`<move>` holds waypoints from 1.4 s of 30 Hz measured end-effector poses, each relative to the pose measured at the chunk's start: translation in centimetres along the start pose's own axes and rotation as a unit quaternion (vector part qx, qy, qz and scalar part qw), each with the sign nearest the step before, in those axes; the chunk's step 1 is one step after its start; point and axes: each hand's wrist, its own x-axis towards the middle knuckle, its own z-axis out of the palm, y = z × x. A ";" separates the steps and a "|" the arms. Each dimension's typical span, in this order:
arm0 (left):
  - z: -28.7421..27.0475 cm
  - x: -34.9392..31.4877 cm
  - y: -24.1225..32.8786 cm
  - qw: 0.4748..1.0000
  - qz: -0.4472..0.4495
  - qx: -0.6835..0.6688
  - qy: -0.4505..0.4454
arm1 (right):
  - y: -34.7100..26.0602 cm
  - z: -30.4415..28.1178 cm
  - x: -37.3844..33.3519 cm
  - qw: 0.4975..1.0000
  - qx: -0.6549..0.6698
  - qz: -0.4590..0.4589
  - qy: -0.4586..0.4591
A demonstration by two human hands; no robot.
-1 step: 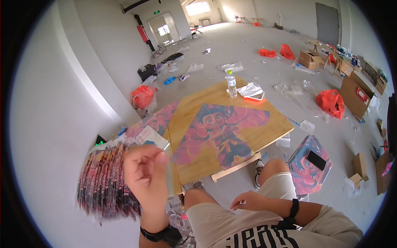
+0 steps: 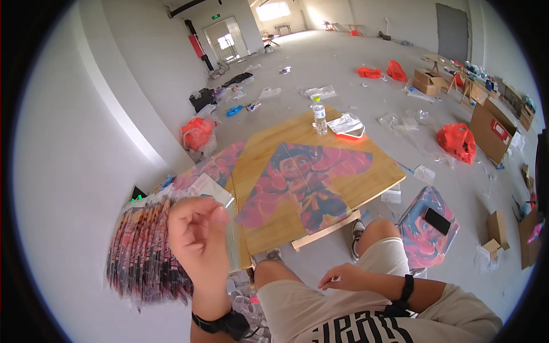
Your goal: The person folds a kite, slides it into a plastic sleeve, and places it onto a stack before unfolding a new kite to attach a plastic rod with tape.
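My left hand (image 2: 195, 231) is raised in front of the table's left edge, its fingers curled and the thumb against the index fingertip. Nothing shows in its palm. My right hand (image 2: 345, 278) rests over my lap with the fingers drawn together; a small pale spot shows at the fingertips, too small to name. On the wooden table (image 2: 374, 180) lies a kite (image 2: 303, 177) printed with a cartoon figure, a thin line along its middle. Beside my left hand stands a row of plastic-wrapped printed packs (image 2: 150, 246), with a white plastic packet (image 2: 213, 187) near its top.
A water bottle (image 2: 319, 117) and a white-and-red tray (image 2: 350, 132) stand on the table's far side. To the right, a phone (image 2: 437, 221) lies on a printed stool top (image 2: 420, 240). Red bags (image 2: 456, 143), cardboard boxes (image 2: 492, 131) and plastic scraps are scattered on the floor.
My left hand has shifted very slightly left, still curled. My right hand and the kite stay where they were.
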 end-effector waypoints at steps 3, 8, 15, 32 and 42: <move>0.1 1.5 -0.6 1.000 -0.005 0.000 0.014 | 0.4 -0.1 -0.4 0.998 -0.006 -0.056 0.043; 1.5 3.4 -1.3 1.000 0.010 0.001 0.030 | -0.2 -1.1 -1.3 0.993 0.011 -0.058 0.103; 2.4 5.2 -1.4 0.999 0.034 -0.022 0.019 | 0.5 -1.8 -2.1 0.970 0.228 0.006 0.083; 2.9 1.6 2.0 0.991 0.089 0.017 -0.101 | 2.2 -3.5 -1.1 0.848 0.484 0.212 0.036; 3.5 -0.3 2.7 0.980 0.120 0.060 -0.147 | 4.5 -2.1 0.0 0.786 0.570 0.233 0.054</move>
